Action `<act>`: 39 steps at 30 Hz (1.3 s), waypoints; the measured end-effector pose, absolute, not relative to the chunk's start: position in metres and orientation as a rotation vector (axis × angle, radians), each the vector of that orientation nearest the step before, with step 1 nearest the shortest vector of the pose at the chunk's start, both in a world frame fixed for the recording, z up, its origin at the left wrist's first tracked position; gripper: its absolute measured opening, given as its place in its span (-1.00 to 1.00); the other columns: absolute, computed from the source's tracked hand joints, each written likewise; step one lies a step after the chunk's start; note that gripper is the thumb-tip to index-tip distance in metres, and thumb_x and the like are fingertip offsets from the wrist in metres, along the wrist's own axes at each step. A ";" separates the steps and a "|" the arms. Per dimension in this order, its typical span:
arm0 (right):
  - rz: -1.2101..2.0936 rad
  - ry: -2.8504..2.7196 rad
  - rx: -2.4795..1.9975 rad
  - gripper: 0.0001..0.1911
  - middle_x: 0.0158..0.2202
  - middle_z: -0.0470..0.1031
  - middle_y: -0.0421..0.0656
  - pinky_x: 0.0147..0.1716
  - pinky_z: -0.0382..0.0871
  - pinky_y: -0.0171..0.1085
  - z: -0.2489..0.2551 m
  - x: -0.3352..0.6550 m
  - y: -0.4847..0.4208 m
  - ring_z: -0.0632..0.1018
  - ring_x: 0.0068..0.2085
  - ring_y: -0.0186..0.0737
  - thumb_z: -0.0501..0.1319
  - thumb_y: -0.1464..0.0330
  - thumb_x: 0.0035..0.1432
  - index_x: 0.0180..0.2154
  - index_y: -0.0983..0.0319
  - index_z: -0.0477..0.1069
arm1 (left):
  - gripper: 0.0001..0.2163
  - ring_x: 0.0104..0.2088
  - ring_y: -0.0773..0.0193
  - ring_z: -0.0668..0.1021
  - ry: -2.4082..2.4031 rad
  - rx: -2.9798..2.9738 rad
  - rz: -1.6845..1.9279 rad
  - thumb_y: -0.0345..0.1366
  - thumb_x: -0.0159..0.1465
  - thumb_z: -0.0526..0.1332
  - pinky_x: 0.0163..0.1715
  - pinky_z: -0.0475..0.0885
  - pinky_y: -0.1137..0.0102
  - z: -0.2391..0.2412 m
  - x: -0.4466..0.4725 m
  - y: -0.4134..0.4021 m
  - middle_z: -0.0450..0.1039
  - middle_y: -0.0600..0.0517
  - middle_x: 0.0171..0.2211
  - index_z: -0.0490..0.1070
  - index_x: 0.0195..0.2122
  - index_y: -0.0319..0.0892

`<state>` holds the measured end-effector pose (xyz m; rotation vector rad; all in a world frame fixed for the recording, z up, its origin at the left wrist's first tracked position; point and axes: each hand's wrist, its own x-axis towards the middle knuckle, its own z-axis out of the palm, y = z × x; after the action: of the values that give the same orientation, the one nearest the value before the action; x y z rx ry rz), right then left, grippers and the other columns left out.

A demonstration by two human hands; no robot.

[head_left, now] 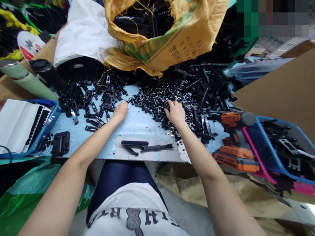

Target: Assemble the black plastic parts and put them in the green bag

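Observation:
My left hand (121,110) rests on the table with its fingers curled together, at the left tip of a heap of small black-headed screws (150,101). Whatever is between those fingers is hidden. Over the middle of the heap, my right hand (176,112) reaches in with thumb and fingers apart, touching the screws. Left of my left hand lie loose black slotted plastic parts (93,106). Near the table's front edge sits a black hinged arm piece (135,144), beside a longer thin black piece (157,147).
An orange cordless drill (233,141) stands at the right, beside a blue basket (278,154) of black parts. A yellow woven sack (192,42) and white sack (83,32) lean at the back. Left are a green bottle (29,80) and a black tumbler (48,73).

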<state>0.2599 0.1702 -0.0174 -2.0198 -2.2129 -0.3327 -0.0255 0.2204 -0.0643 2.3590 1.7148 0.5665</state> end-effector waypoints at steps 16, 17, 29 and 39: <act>-0.011 -2.043 -1.724 -0.66 -0.46 0.44 -0.11 -0.43 0.13 -0.30 -0.037 0.245 0.140 0.38 -0.44 -0.24 0.03 0.13 0.23 -0.35 0.25 0.38 | -0.87 -0.32 0.20 0.50 1.565 2.274 0.183 -0.35 0.22 0.14 -0.25 0.39 0.34 -0.035 -0.057 0.055 0.38 -0.08 -0.30 0.46 -0.37 -0.23; 0.095 -2.024 -1.695 -0.64 -0.51 0.41 -0.16 -0.46 0.12 -0.32 -0.042 0.240 0.132 0.36 -0.50 -0.28 0.07 0.09 0.20 -0.41 0.24 0.36 | -0.86 -0.32 0.20 0.51 1.549 2.310 0.098 -0.36 0.23 0.13 -0.26 0.38 0.35 -0.031 -0.053 0.059 0.39 -0.09 -0.29 0.46 -0.37 -0.25; 0.485 -1.770 -1.415 -0.50 -0.62 0.28 -0.27 -0.54 0.15 -0.36 -0.065 0.197 0.061 0.28 -0.57 -0.39 0.22 -0.08 -0.05 -0.57 0.22 0.22 | -0.80 -0.25 0.23 0.58 1.542 2.462 1.104 -0.28 0.31 0.07 -0.17 0.46 0.35 -0.083 -0.048 0.028 0.55 -0.08 -0.31 0.46 -0.24 -0.22; 0.106 -2.075 -1.106 -0.61 -0.58 0.34 -0.19 -0.49 0.22 -0.34 -0.084 0.181 0.060 0.35 -0.52 -0.34 0.11 0.13 0.20 -0.57 0.20 0.24 | -0.78 -0.28 0.28 0.59 1.357 2.503 1.179 -0.26 0.33 0.05 -0.23 0.49 0.39 -0.085 -0.064 0.035 0.56 -0.06 -0.31 0.44 -0.20 -0.22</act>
<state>0.1805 0.0596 -0.0842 -1.1057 -2.0749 0.1055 -0.0637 0.0345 -0.0853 2.5033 1.3570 1.1794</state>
